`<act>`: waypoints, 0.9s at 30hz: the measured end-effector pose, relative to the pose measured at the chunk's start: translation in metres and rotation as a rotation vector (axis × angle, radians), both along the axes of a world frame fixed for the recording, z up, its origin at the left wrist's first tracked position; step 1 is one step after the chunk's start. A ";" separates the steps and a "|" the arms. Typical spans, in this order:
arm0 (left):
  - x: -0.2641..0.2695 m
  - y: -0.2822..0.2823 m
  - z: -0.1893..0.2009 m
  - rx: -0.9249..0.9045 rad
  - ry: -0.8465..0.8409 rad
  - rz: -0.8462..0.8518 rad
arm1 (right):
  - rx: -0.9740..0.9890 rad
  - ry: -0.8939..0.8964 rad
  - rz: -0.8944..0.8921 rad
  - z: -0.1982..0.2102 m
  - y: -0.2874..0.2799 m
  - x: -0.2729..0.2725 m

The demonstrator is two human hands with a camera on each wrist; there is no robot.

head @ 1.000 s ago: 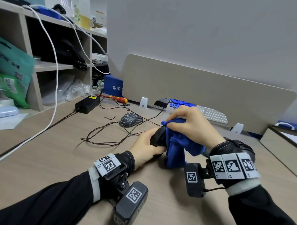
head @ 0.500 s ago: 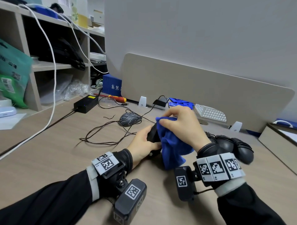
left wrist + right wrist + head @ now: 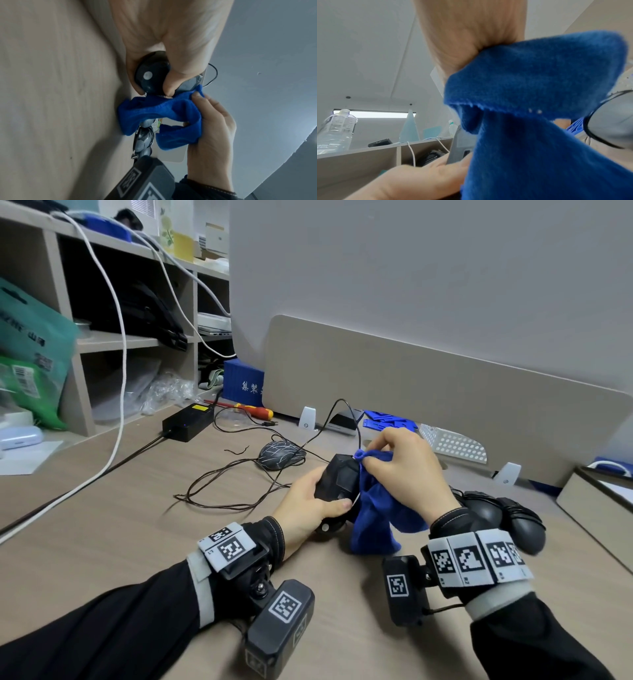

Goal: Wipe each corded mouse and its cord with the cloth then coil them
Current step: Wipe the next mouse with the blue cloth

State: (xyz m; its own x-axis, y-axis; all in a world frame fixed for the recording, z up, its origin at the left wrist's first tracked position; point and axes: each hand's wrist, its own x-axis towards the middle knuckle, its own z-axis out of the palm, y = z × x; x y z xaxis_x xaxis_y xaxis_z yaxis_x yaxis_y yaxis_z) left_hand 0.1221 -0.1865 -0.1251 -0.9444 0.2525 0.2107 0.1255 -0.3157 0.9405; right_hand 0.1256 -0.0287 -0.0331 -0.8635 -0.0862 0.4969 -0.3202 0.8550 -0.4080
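Note:
My left hand (image 3: pixel 308 501) grips a black corded mouse (image 3: pixel 337 479) tilted off the desk; its underside (image 3: pixel 150 77) shows in the left wrist view. My right hand (image 3: pixel 400 470) pinches a blue cloth (image 3: pixel 376 515) at the mouse's front end, where its black cord (image 3: pixel 337 414) rises and loops back. The cloth (image 3: pixel 539 108) hangs down and fills the right wrist view. A second, patterned mouse (image 3: pixel 279 455) lies on the desk behind, its thin brown cord (image 3: pixel 219 487) sprawled in loose loops. Several dark mice with wound cords (image 3: pixel 507 515) sit behind my right wrist.
A black power brick (image 3: pixel 188 422) and a red-yellow screwdriver (image 3: pixel 253 409) lie near the shelf unit (image 3: pixel 85 344) on the left. A white cable (image 3: pixel 116 412) hangs across the desk. A beige divider panel (image 3: pixel 428 392) stands behind, a perforated white piece (image 3: pixel 452 443) at its foot, a box (image 3: pixel 599 501) at right.
My right hand moved the cloth from over the mouse body up to its front end by the cord, uncovering the mouse's top. The left hand keeps its grip.

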 end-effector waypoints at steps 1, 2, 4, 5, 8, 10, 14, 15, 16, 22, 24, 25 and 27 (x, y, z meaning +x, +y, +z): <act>0.000 0.000 0.000 -0.001 0.002 0.005 | -0.031 -0.011 0.051 0.000 -0.001 0.000; 0.000 0.000 0.000 -0.003 0.003 0.008 | -0.067 -0.022 0.114 0.000 -0.005 0.001; 0.002 0.001 0.001 -0.007 0.021 -0.005 | -0.108 -0.032 0.185 -0.002 -0.015 0.004; 0.003 0.001 0.002 -0.011 0.028 -0.011 | -0.122 -0.025 0.178 -0.003 -0.018 0.004; 0.004 0.001 0.004 0.032 0.016 -0.016 | -0.181 -0.054 0.115 -0.001 -0.017 0.003; 0.002 -0.001 0.004 0.077 -0.011 0.001 | -0.139 -0.062 0.009 0.000 -0.007 0.001; 0.004 -0.002 0.009 0.092 -0.042 -0.053 | -0.172 -0.098 -0.080 0.006 0.013 -0.002; 0.004 -0.002 0.010 0.097 -0.036 -0.057 | -0.263 -0.105 -0.027 0.009 0.013 -0.001; 0.004 -0.001 0.010 0.113 -0.029 -0.058 | -0.345 -0.115 0.039 0.012 0.011 0.001; 0.011 -0.003 0.016 0.225 -0.071 -0.148 | -0.428 -0.226 0.163 0.010 0.009 0.004; 0.012 -0.004 0.017 0.243 -0.090 -0.163 | -0.418 -0.232 0.072 0.009 0.021 0.000; 0.013 -0.004 0.018 0.244 -0.097 -0.170 | -0.445 -0.233 0.045 0.010 0.026 -0.002; 0.016 -0.003 0.021 0.239 -0.114 -0.178 | -0.557 -0.230 0.037 0.013 0.031 -0.004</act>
State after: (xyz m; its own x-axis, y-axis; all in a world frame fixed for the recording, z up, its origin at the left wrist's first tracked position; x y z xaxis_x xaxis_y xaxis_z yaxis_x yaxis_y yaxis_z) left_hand 0.1377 -0.1895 -0.1041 -0.9108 0.3718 0.1794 -0.0535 -0.5371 0.8418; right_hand 0.1216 0.0024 -0.0205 -0.9556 0.1013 0.2768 -0.1960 0.4830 -0.8534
